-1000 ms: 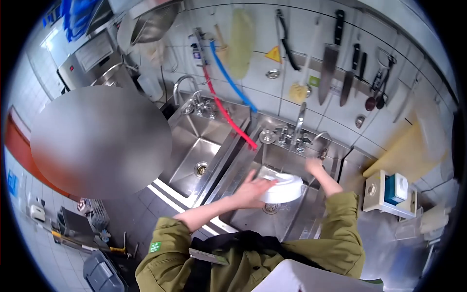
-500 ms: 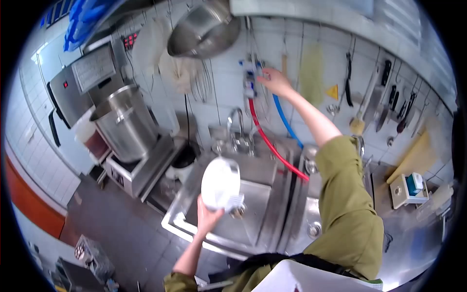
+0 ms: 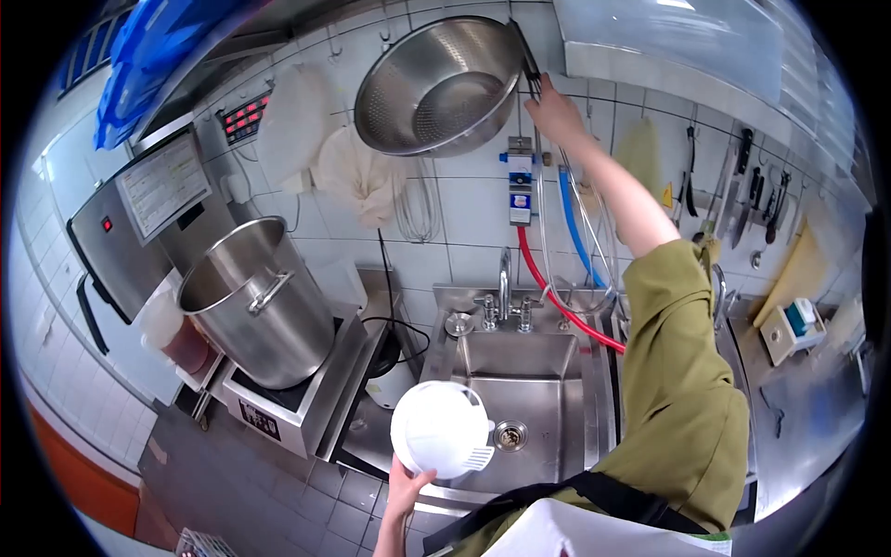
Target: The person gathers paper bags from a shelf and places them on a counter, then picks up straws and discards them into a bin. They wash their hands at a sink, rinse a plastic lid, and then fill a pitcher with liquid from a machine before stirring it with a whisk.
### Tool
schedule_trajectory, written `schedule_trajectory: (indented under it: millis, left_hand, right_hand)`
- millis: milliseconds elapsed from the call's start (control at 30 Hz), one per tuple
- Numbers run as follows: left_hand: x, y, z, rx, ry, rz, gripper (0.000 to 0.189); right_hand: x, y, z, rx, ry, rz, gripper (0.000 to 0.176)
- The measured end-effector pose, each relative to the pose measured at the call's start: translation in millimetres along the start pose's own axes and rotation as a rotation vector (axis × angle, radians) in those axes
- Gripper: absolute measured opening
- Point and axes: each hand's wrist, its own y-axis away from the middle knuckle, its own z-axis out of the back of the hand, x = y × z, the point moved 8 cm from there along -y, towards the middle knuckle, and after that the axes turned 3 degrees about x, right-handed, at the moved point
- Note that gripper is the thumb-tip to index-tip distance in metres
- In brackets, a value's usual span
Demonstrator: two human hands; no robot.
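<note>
My left hand grips the lower rim of a white plastic bowl with a slotted edge, held above the front left of the steel sink. Glare washes out the bowl's inside. High at the wall, my right hand closes around the lower part of the black handle of a large wire whisk. The whisk's long loops hang down in front of the hoses; my fingers partly hide its grip. Just left of that hand hangs a perforated steel colander.
A tall steel pot stands on a cooker at left. The faucet rises behind the sink, with a red hose and a blue hose beside it. Knives hang at right. A steel shelf juts out overhead.
My view has swung, so the wall and sink appear shifted. My right hand is now higher, beside the colander and around the whisk handle. The white bowl stays in my left hand, turned slightly.
</note>
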Motion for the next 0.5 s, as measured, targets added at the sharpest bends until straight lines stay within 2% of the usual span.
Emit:
schedule_trajectory:
  millis: [67,133,233,333,367,467,500]
  left_hand:
    - [-7,-22,-5,0.067,0.032,-0.026,0.060]
    - [0,-42,-10,0.098,0.022,-0.028,0.058]
    - [-5,-53,-35,0.094,0.100,-0.010,0.057]
    - [16,-54,-44,0.074,0.193,0.045,0.055]
    - [23,-52,-46,0.064,0.219,0.079,0.054]
    - [32,-46,-51,0.084,0.295,0.132,0.053]
    - [31,-44,-51,0.074,0.312,0.143,0.053]
  right_hand:
    - [25,-7,18,0.045,0.040,0.008,0.051]
    - [45,-9,23,0.134,-0.041,-0.092,0.043]
    - [81,3,34,0.019,0.100,-0.032,0.030]
    - [90,-7,30,0.063,0.139,0.092,0.021]
    - [90,-11,31,0.003,0.174,0.071,0.017]
    - [94,-29,33,-0.047,0.218,0.129,0.028]
    - [93,-40,35,-0.045,0.207,0.095,0.026]
